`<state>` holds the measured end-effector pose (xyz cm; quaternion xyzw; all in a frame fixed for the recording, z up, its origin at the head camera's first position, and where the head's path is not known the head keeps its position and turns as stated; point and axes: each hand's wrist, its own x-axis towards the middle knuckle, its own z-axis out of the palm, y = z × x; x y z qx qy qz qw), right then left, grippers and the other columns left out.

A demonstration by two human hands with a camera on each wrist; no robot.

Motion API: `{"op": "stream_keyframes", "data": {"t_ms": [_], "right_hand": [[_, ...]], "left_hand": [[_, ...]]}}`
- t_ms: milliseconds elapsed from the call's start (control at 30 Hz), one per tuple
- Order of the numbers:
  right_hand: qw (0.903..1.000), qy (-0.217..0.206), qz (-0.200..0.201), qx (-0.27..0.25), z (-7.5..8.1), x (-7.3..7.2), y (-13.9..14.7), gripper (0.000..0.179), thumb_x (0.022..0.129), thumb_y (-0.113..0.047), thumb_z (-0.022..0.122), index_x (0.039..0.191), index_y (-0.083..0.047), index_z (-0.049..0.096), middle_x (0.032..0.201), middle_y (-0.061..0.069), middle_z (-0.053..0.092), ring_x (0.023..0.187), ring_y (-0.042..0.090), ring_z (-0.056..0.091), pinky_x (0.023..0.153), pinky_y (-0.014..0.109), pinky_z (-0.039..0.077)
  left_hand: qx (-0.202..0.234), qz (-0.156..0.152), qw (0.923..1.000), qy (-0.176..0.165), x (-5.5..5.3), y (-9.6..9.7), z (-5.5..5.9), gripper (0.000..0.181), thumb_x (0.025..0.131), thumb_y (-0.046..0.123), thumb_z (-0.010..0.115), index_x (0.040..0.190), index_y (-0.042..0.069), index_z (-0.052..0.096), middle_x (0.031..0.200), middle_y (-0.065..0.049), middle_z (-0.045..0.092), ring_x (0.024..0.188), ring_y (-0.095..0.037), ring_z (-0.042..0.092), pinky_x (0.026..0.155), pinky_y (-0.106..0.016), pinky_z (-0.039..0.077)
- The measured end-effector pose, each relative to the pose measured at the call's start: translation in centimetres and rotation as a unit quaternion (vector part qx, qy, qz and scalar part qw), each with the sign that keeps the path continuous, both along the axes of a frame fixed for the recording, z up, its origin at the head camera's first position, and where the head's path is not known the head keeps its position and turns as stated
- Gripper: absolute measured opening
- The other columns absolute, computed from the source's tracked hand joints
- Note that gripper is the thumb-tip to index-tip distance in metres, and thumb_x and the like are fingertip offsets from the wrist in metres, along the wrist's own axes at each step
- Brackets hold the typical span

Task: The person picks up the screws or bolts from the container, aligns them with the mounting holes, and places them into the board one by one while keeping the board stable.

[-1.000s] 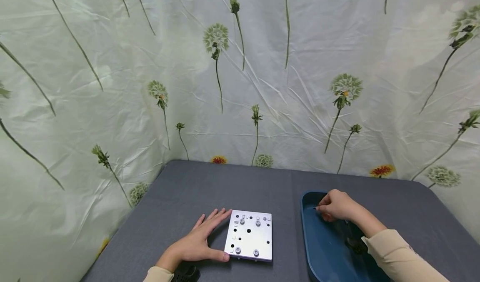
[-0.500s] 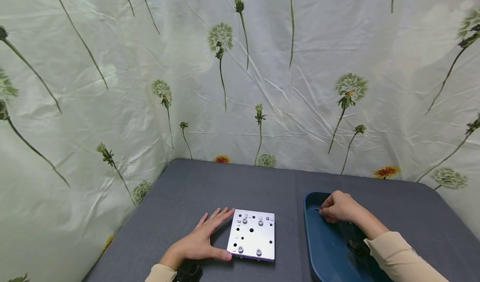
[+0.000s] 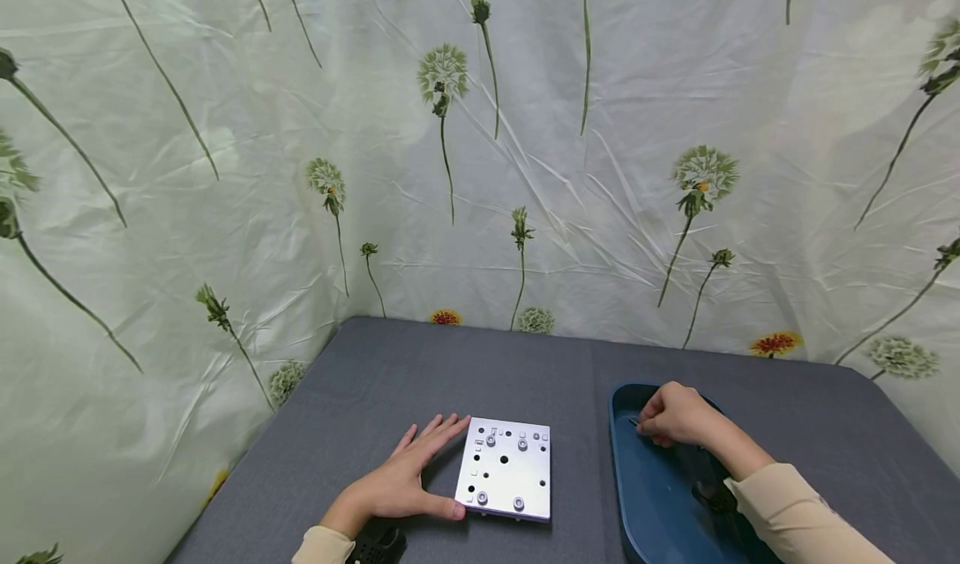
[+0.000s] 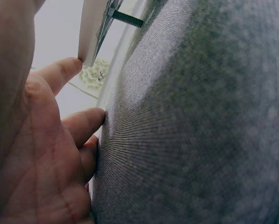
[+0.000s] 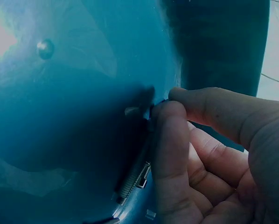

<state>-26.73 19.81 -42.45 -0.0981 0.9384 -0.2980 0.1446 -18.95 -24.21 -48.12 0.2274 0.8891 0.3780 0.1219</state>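
Your left hand [image 3: 397, 485], fingers spread, touched a silvery, square, hole-pierced plate [image 3: 510, 479] at six o'clock; your right hand's [image 3: 677, 414] fingers pinched a small dark piece [image 3: 633, 421] inside the blue tray [image 3: 651, 501] near four o'clock.

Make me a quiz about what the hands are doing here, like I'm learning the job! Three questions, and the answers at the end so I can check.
1. Which hand is inside the blue tray?
2. True or false: the left hand is touching the edge of the metal plate.
3. Fill in the gap: in the left wrist view, a threaded ____ sticks out from the underside of the metal plate.

Key:
1. The right hand.
2. True.
3. Screw.
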Motion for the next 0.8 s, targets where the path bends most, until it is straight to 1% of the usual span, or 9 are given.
{"op": "stream_keyframes", "data": {"t_ms": [133,300,567,667,800], "right_hand": [[1.0000,0.001,0.001,0.002,0.0,0.0,-0.2,0.007,0.093,-0.006,0.080,0.089,-0.003,0.083,0.068,0.001,0.073,0.062,0.013,0.070,0.063,0.033,0.063],[0.9999,0.011,0.006,0.006,-0.1,0.1,-0.6,0.011,0.092,-0.007,0.080,0.082,-0.005,0.082,0.066,0.001,0.072,0.059,0.012,0.068,0.060,0.032,0.061],[0.9997,0.023,0.011,-0.005,-0.2,0.2,-1.4,0.015,0.091,0.001,0.076,0.078,-0.005,0.081,0.077,0.003,0.080,0.061,0.013,0.069,0.060,0.032,0.061],[0.9996,0.025,0.010,-0.004,-0.3,0.3,-1.7,0.016,0.090,0.002,0.076,0.077,-0.005,0.079,0.077,0.003,0.080,0.061,0.013,0.069,0.060,0.032,0.061],[0.9997,0.026,0.004,0.001,-0.4,0.5,-2.0,0.016,0.089,0.004,0.076,0.076,-0.005,0.078,0.075,0.002,0.078,0.062,0.013,0.069,0.061,0.033,0.062]], "left_hand": [[0.000,-0.001,1.0000,0.003,0.0,0.0,0.0,0.114,0.080,0.048,0.093,0.172,0.025,0.030,0.179,-0.012,0.026,0.167,-0.047,0.013,0.125,-0.082,-0.002],[0.000,0.000,1.0000,0.002,0.0,0.0,-0.1,0.113,0.080,0.048,0.093,0.172,0.029,0.030,0.179,-0.012,0.026,0.167,-0.047,0.013,0.125,-0.082,-0.001],[0.000,0.001,1.0000,0.005,0.0,0.0,0.0,0.113,0.080,0.048,0.094,0.172,0.028,0.030,0.179,-0.013,0.027,0.167,-0.047,0.013,0.125,-0.082,-0.002],[0.000,0.000,1.0000,0.004,0.0,0.0,0.0,0.113,0.080,0.048,0.094,0.172,0.029,0.030,0.179,-0.013,0.027,0.167,-0.047,0.013,0.125,-0.082,-0.002],[0.003,0.000,1.0000,0.001,0.0,0.0,0.0,0.113,0.080,0.048,0.093,0.172,0.026,0.031,0.179,-0.013,0.027,0.167,-0.047,0.013,0.125,-0.082,-0.002]]}}
